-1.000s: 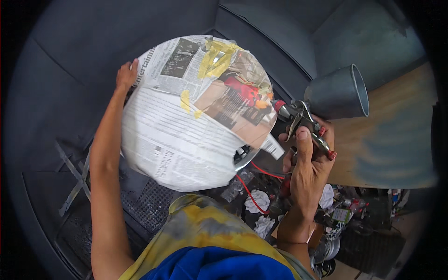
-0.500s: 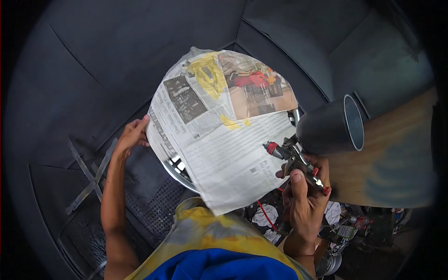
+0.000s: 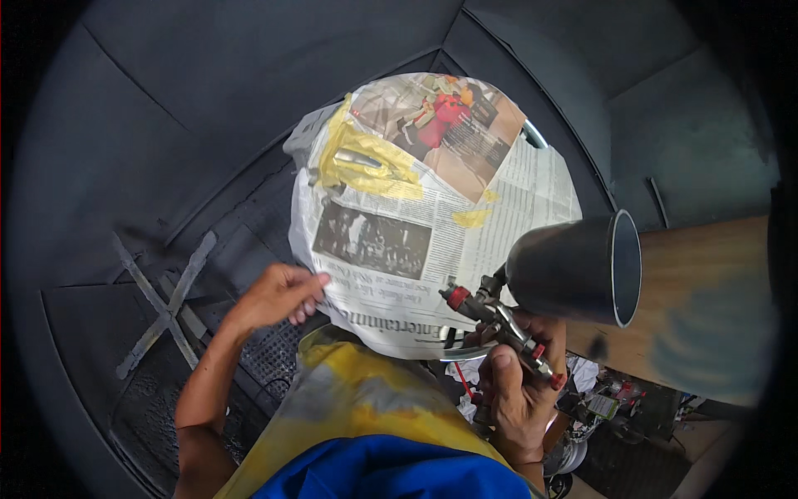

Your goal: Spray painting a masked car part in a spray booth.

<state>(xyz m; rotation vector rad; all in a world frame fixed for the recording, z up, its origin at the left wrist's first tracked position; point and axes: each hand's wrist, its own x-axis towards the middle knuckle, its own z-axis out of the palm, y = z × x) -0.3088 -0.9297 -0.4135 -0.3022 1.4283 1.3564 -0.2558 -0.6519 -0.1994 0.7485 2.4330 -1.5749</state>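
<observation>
Left hand (image 3: pixel 281 297): at near left edge of newspaper (image 3: pixel 440 224); cannot tell whether gripping
Right hand (image 3: pixel 519 387): grasping spray gun (image 3: pixel 509 326)

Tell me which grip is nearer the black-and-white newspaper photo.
Left. The left grip is at the edge of the newspaper, below and left of the black-and-white photo; the right grip is farther off, below and right, around the spray gun.

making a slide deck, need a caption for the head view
Spray gun in the right hand, left hand at the edge of newspaper patched with yellow tape.
</observation>
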